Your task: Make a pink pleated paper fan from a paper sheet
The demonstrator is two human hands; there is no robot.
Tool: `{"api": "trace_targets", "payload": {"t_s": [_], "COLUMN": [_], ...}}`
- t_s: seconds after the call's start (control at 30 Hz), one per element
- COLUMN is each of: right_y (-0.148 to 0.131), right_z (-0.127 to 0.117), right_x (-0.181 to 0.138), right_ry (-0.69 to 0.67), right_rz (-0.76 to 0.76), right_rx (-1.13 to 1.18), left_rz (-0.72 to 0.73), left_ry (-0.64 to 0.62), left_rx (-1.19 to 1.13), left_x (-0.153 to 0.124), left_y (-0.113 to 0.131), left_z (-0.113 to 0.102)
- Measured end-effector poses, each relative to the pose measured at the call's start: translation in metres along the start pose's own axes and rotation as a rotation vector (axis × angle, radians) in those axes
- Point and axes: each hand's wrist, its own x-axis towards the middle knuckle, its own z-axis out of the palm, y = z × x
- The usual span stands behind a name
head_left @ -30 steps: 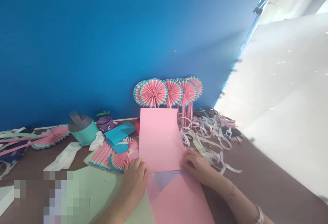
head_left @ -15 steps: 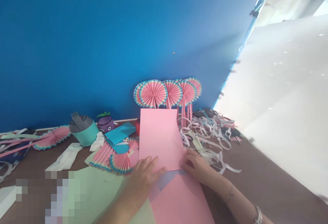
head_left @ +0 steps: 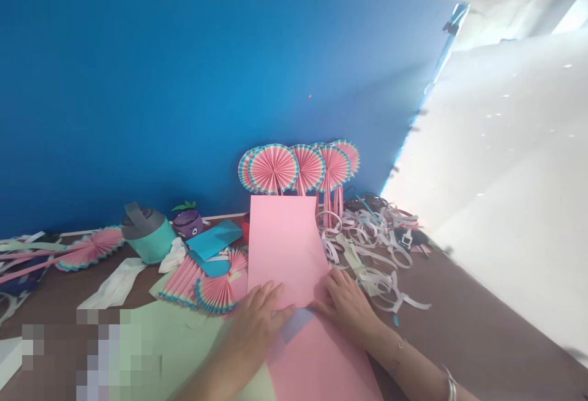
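Note:
A pink paper sheet (head_left: 287,248) lies on the brown table, its near part folded over along a crease in front of me. My left hand (head_left: 260,321) lies flat on the crease with fingers stretched out, pressing on the paper. My right hand (head_left: 346,303) presses the crease's right side, fingers bent down onto the sheet. A small blue-grey patch shows between the two hands. Finished pink paper fans (head_left: 298,167) with teal edges stand behind the sheet against the blue board.
Folded pink fans (head_left: 206,281), a teal cup with a grey lid (head_left: 147,236), a purple toy (head_left: 187,220) and blue paper (head_left: 215,239) lie on the left. A heap of white paper strips (head_left: 376,248) is on the right. A green sheet (head_left: 174,346) lies near me.
My left hand slid right along the crease and flattened out. My right hand shifted slightly left onto the fold. The gap showing blue-grey between the hands has shrunk.

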Motion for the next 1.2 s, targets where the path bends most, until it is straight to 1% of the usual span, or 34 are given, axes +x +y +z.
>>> {"api": "trace_targets", "payload": {"t_s": [0.13,0.3,0.57,0.67,0.73,0.8,0.9,0.97,1.03,1.1,1.2], "right_y": [-0.003,0.000,0.029,0.040,0.042,0.037,0.015,-0.004,-0.018,-0.021,-0.005], "right_z": [-0.002,-0.007,-0.016,-0.024,-0.028,-0.030,-0.025,-0.017,-0.008,-0.002,0.001], "right_x": [0.002,0.007,0.004,0.004,0.006,0.008,0.007,0.005,0.002,0.000,-0.001], "right_ry": [-0.035,-0.083,-0.124,-0.155,-0.173,-0.134,-0.014,0.004,0.000,-0.017,-0.062], "right_rz": [0.077,0.156,0.238,0.231,0.208,0.151,0.057,0.048,0.073,0.113,0.197], "right_rx": [0.029,0.075,0.131,0.178,0.210,0.222,0.176,0.108,0.045,0.013,0.005], "left_rz": [0.005,-0.004,-0.044,-0.080,-0.088,-0.073,-0.041,-0.016,-0.003,-0.004,-0.021], "left_ry": [0.002,-0.028,-0.011,0.005,0.016,0.022,0.008,-0.018,-0.043,-0.053,-0.034], "left_rx": [0.007,-0.004,-0.064,-0.107,-0.151,-0.187,-0.192,-0.175,-0.156,-0.142,-0.137], "left_x": [-0.001,-0.002,-0.005,-0.006,-0.005,-0.004,-0.002,-0.001,0.000,-0.001,-0.003], "left_y": [-0.001,-0.001,-0.005,-0.006,-0.005,-0.004,0.000,0.002,0.004,0.004,0.003], "left_z": [-0.002,-0.009,-0.009,-0.009,-0.009,-0.011,-0.016,-0.020,-0.022,-0.021,-0.017]}}
